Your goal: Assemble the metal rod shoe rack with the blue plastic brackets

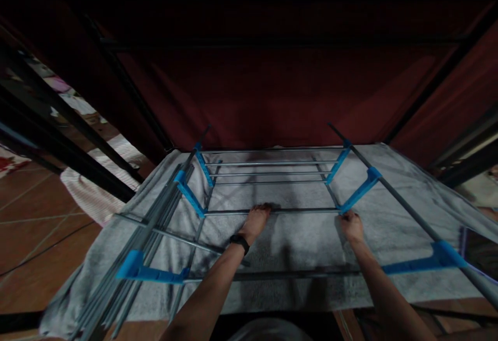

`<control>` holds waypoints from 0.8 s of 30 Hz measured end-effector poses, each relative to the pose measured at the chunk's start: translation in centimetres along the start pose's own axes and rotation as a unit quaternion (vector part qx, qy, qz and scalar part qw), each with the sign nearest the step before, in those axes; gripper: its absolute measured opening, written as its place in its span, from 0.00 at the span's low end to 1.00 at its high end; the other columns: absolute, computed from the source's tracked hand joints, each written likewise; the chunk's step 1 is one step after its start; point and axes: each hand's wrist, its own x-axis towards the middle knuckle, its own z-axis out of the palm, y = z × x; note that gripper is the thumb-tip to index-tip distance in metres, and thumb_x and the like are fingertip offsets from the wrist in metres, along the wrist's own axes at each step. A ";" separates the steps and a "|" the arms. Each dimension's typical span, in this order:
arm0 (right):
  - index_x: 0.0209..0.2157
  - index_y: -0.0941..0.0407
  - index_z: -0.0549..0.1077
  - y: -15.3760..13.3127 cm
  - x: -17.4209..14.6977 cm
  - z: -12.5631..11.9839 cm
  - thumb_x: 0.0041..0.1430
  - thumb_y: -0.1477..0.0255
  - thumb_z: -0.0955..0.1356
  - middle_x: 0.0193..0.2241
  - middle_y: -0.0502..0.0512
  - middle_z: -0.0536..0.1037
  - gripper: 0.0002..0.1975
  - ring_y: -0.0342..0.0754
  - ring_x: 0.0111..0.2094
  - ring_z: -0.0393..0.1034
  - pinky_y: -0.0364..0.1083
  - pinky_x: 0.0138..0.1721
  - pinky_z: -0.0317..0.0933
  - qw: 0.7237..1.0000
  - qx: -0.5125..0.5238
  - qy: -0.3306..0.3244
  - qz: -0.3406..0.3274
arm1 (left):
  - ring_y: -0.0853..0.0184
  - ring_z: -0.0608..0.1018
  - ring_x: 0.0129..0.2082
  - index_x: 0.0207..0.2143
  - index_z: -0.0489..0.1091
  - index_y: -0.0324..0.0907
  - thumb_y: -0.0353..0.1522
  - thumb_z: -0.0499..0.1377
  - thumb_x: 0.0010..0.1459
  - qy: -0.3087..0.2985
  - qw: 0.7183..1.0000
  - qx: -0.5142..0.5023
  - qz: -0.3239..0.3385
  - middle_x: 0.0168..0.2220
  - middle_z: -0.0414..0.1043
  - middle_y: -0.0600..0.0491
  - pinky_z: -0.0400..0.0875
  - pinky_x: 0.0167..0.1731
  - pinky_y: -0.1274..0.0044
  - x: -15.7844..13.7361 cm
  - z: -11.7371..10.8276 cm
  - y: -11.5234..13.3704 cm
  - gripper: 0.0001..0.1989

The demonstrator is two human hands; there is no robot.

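Head view: the metal rack frame (406,205) rests on the grey blanket (303,247), its crossbar (303,210) spanning the left blue bracket (190,194) and the right blue bracket (358,192). The left hand (256,220) lies over the crossbar near mid-span; whether its fingers close beneath cannot be told. The right hand (352,225) has fingers curled at the right blue bracket's lower end; what exactly they grip is hidden. For a sound joint, the operator should steady the crossbar, keep it square to both brackets, and apply any force along its axis.
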 end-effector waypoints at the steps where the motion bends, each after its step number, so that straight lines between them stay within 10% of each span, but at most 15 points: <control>1: 0.25 0.52 0.71 0.1 0.0 -0.1 0.47 0.67 0.65 0.24 0.59 0.74 0.05 0.56 0.30 0.68 0.53 0.37 0.64 1.000 -0.001 -0.003 0.006 | 0.60 0.78 0.56 0.56 0.75 0.42 0.25 0.50 0.69 -0.001 1.000 -0.001 0.005 0.54 0.79 0.44 0.70 0.60 0.69 0.1 0.1 0.0 0.19; 24: 0.40 0.62 0.80 -3.5 0.2 0.4 0.54 0.77 0.64 0.35 0.62 0.78 0.15 0.51 0.36 0.70 0.46 0.42 0.63 0.993 -0.067 0.005 0.101 | 0.60 0.79 0.56 0.58 0.74 0.40 0.25 0.52 0.69 -0.022 1.000 -0.012 -0.007 0.58 0.77 0.44 0.70 0.59 0.69 2.1 0.7 -0.8 0.19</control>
